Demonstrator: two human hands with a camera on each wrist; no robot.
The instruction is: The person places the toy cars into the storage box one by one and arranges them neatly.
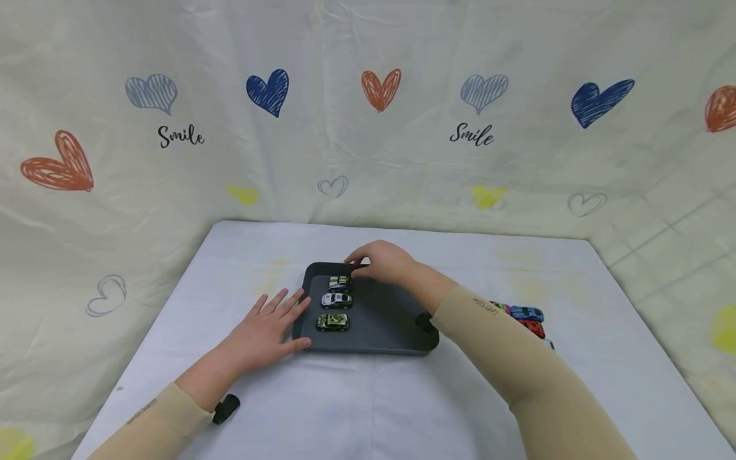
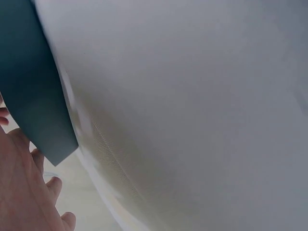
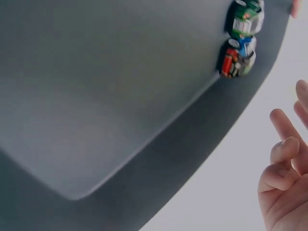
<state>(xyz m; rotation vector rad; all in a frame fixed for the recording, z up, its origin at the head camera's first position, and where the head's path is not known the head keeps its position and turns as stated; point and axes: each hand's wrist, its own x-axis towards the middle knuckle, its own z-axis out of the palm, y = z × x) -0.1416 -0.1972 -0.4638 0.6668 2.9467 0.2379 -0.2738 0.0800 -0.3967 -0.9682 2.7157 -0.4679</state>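
A dark grey tray (image 1: 385, 316) lies in the middle of the white-covered table. Three toy cars stand in a column on its left side: a far car (image 1: 339, 283), a middle car (image 1: 336, 300) and a near camouflage car (image 1: 332, 322). My right hand (image 1: 358, 263) hovers over the tray's far edge just beside the far car; in the right wrist view its fingers (image 3: 284, 159) hang loosely curled and hold nothing, apart from the cars (image 3: 242, 41). My left hand (image 1: 282, 313) lies flat on the table, fingers straight, against the tray's left edge (image 2: 29, 86).
Several more toy cars (image 1: 526, 316) lie on the table to the right of the tray, partly hidden behind my right sleeve. A heart-printed cloth hangs behind and beside the table. The tray's right half (image 3: 96, 96) holds nothing.
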